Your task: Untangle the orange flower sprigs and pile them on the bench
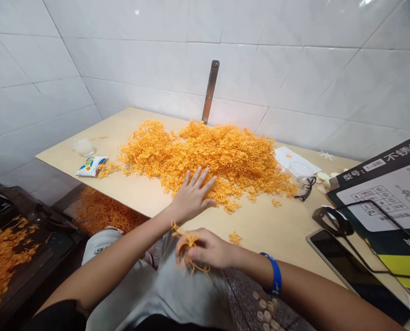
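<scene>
A large tangled heap of thin, curly orange pieces (pixel 205 156) lies across the table (pixel 267 234). My left hand (pixel 193 197), its fingers spread, rests at the heap's near edge and holds nothing. Closer to me, over my lap, my right hand (pixel 205 248) is closed round a small bunch of the same orange pieces (pixel 187 243), with strands poking out above and below the fingers. A blue wristband (pixel 276 273) circles the right wrist. One small orange clump (pixel 235 238) sits apart at the table's front edge. What the pieces are made of I cannot tell.
On the left are a glass (pixel 83 146) and a white-blue packet (pixel 92 166). A metal bar (pixel 211 92) rises against the tiled wall. Eyeglasses (pixel 305 187), a phone (pixel 356 271) and a printed box (pixel 384 193) occupy the right. More orange pieces (pixel 105 209) cover the floor.
</scene>
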{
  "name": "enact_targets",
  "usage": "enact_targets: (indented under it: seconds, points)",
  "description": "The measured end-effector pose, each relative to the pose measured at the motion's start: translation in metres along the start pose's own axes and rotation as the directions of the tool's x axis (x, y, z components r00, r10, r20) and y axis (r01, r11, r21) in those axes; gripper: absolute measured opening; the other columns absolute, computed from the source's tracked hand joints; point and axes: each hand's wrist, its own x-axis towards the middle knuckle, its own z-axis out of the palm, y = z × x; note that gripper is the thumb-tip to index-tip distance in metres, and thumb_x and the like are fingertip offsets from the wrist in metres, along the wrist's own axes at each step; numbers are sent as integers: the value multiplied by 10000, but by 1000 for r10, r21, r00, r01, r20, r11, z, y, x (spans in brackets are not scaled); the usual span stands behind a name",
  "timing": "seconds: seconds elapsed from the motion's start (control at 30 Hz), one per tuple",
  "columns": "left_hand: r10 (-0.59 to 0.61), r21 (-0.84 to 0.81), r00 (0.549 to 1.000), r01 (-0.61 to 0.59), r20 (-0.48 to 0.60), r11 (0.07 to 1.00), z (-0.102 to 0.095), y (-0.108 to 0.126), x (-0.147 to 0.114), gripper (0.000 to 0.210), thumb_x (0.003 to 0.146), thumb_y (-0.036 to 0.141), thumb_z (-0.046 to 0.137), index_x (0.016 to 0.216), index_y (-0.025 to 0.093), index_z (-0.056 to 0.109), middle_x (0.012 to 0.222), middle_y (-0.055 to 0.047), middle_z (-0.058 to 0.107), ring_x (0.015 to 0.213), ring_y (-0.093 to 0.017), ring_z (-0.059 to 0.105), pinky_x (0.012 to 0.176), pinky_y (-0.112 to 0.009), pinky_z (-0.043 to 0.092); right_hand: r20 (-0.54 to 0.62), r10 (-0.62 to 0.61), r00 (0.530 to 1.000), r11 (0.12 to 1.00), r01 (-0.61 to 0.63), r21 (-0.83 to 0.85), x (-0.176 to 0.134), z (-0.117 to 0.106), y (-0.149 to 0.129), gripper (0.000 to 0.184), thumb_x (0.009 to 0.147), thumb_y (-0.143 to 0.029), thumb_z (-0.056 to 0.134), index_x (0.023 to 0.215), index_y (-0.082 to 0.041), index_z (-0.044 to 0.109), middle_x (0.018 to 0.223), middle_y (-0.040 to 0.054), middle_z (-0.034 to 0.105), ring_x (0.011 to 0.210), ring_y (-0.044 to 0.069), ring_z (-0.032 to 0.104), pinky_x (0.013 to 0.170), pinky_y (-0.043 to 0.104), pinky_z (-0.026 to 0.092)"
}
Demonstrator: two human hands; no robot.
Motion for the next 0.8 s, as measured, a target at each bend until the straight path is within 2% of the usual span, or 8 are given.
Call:
enact_targets:
  seconds: [0.13, 0.23, 0.37, 0.43, 0.5, 0.63, 0.73, 0.8]
  points:
    - [41, -26, 998, -42, -54, 999, -13, -24, 4, 748, 871, 592, 441, 1472, 165, 312, 1548, -151, 282, 1465, -295, 136, 1174, -533, 66, -148, 30, 989, 958, 14, 288, 3, -8, 5, 477, 847, -588, 541, 1013, -143, 586, 908, 82, 641, 624, 101, 562, 510, 196, 452]
    - [-59, -133, 976, 31, -212, 991, -26, -39, -17, 552, 933, 444, 445, 1414, 174, 417, 1499, -136, 393, 1449, -269, 217, 1179, -506, 122, -84, 76, 994, 957, -49, 285, 4, -16, 4, 464, 852, -570, 552, 934, -119, 626, 849, 76, 642, 621, 91, 543, 514, 181, 432]
    - [-437, -544, 800, 169, -411, 822, -37, -27, -58, 348, 964, 345, 410, 1219, 201, 598, 1250, -102, 632, 1200, -222, 559, 1048, -413, 411, -70, 123, 990, 971, -106, 215, 6, -27, 2, 421, 835, -515, 614, 876, -99, 655, 787, 59, 640, 590, 76, 505, 537, 188, 420]
    - [-587, -760, 768, 214, -257, 613, -36, -6, -79, 353, 963, 377, 407, 1181, 189, 612, 1146, -106, 671, 1043, -212, 638, 925, -371, 506, -157, 97, 983, 952, -46, 303, 8, -29, 1, 441, 830, -535, 611, 948, -111, 649, 835, 67, 649, 600, 84, 527, 542, 197, 437]
    - [-555, -850, 827, 227, -89, 476, -31, 17, -95, 452, 921, 456, 475, 1289, 202, 540, 1272, -128, 605, 1111, -241, 610, 943, -385, 502, -215, 89, 973, 887, 21, 461, 10, -27, 1, 478, 845, -571, 568, 1054, -144, 623, 919, 80, 655, 660, 108, 578, 589, 223, 480]
    - [-452, -798, 886, 199, -101, 569, -25, 45, -109, 988, 719, 574, 690, 1511, 315, 160, 1580, -107, 209, 1409, -325, 294, 1130, -491, 305, -229, 147, 962, 734, 48, 677, 10, -14, -1, 435, 896, -504, 525, 1223, -219, 558, 1188, 95, 599, 942, 155, 628, 856, 320, 507]
    - [-513, -722, 842, 250, -167, 645, -27, 44, -107, 875, 758, 455, 712, 1484, 353, 236, 1593, -72, 171, 1447, -314, 200, 1154, -519, 238, -163, 197, 967, 689, -18, 725, 7, -7, -7, 429, 865, -349, 590, 1276, -237, 535, 1323, 88, 534, 1091, 170, 593, 969, 339, 458]
    - [-595, -787, 791, 275, -141, 552, -31, 38, -105, 675, 839, 401, 632, 1442, 323, 339, 1551, -84, 284, 1423, -290, 275, 1143, -511, 271, -82, 215, 973, 678, -88, 730, 5, -5, -11, 505, 787, -252, 648, 1279, -233, 537, 1349, 84, 527, 1154, 175, 563, 1003, 331, 433]
